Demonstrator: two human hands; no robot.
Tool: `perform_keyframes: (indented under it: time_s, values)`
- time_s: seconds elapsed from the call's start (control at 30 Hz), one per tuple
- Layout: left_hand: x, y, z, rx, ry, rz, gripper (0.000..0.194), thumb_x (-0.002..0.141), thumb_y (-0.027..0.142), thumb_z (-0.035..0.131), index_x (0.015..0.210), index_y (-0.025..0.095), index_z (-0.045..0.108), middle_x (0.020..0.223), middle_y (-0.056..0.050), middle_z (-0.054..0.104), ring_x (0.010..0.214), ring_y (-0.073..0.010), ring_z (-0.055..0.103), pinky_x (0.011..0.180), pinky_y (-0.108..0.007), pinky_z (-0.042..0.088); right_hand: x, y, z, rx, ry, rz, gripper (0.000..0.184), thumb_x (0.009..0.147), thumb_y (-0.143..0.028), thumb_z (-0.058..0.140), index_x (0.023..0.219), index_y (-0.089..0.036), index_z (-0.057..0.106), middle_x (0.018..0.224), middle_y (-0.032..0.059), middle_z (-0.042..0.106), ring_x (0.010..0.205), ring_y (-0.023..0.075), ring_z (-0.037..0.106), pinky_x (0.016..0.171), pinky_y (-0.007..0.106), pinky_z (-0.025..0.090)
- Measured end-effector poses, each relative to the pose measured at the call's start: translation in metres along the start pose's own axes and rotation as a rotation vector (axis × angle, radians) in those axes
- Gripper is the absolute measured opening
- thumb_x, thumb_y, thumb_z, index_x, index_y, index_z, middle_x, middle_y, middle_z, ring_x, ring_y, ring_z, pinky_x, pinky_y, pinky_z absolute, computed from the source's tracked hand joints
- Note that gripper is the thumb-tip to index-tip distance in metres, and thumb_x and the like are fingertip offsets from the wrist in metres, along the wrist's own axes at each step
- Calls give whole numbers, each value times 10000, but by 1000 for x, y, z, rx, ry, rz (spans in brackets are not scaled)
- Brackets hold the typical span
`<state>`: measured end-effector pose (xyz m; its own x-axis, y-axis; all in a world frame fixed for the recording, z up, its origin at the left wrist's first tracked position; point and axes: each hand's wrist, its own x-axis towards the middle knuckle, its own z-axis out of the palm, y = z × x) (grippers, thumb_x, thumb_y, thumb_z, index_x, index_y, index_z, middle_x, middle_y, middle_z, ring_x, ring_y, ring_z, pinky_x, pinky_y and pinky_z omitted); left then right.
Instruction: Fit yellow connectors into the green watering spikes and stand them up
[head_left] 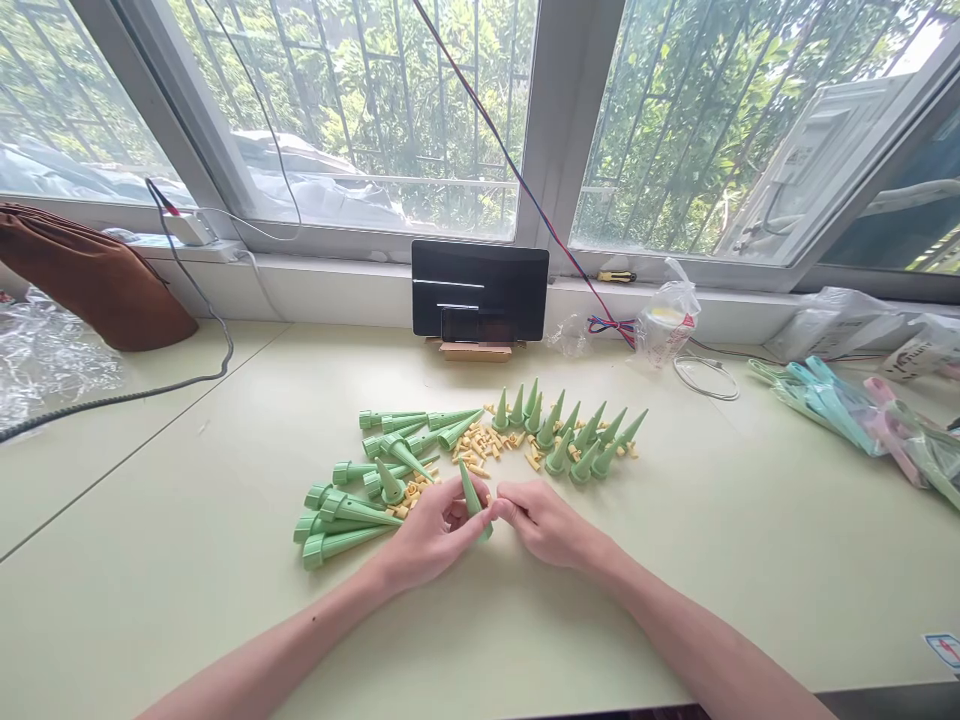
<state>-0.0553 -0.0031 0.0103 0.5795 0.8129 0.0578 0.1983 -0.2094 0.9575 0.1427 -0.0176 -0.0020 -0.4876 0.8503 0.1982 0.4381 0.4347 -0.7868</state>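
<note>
1. From where I stand, the left hand (435,530) covers part of the green spike (469,488) it holds; the thumb crosses the lower half, so the base shows only in part.
2. A sliver of a yellow peg (490,499) peeks out where the two hands meet; most of it is hidden.
3. The left grip is closed around the spike, thumb in front, fingers curled behind. The right hand (547,525) has its fingers folded in just beside it, but I cannot tell whether its fingertips are pinched on the peg.
4. The spike sits between the left thumb and fingers, above the near part of the desk (675,590), its narrow end sticking out past the grip.
5. Its long axis slants: tip up and slightly left, wide end down toward the person.
6. Beyond the hands, loose yellow pegs (476,445) lie between flat-lying green spikes (352,510) and upright ones (581,435); some pegs there are partly covered.
</note>
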Motion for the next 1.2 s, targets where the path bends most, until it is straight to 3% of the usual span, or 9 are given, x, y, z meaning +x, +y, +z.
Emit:
perform_keyframes:
  time_s: [0.47, 0.83, 1.0, 1.2]
  values:
    - [-2, -12, 3, 316, 97, 248, 77, 915, 236, 552, 919, 168, 588, 669, 37, 531, 491, -57, 449, 478, -176, 381, 0, -1, -1, 31, -10, -1, 393, 1028, -341, 338, 667, -202, 269, 615, -45, 303, 564, 108, 290, 553, 251, 252]
    - [-4, -17, 3, 421, 160, 323, 74, 903, 205, 557, 929, 178, 620, 610, 53, 512, 493, -65, 458, 496, -177, 389, 0, -2, -1, 19, 4, -5, 399, 1031, -332, 342, 662, -197, 270, 607, -49, 294, 558, 100, 289, 545, 248, 247]
    - [-3, -16, 4, 364, 154, 305, 60, 901, 211, 566, 920, 173, 608, 646, 42, 539, 494, -59, 460, 489, -177, 392, 1, 0, 1, 38, 22, -2, 414, 1029, -334, 359, 652, -195, 260, 599, -52, 283, 547, 97, 277, 531, 249, 235]
    - [1, -8, 2, 135, 140, 131, 169, 906, 331, 597, 939, 166, 584, 694, 29, 546, 501, -61, 443, 462, -183, 396, 2, 0, 2, 81, 89, 8, 362, 1005, -321, 436, 676, -197, 348, 604, -53, 342, 549, 100, 305, 521, 245, 253]
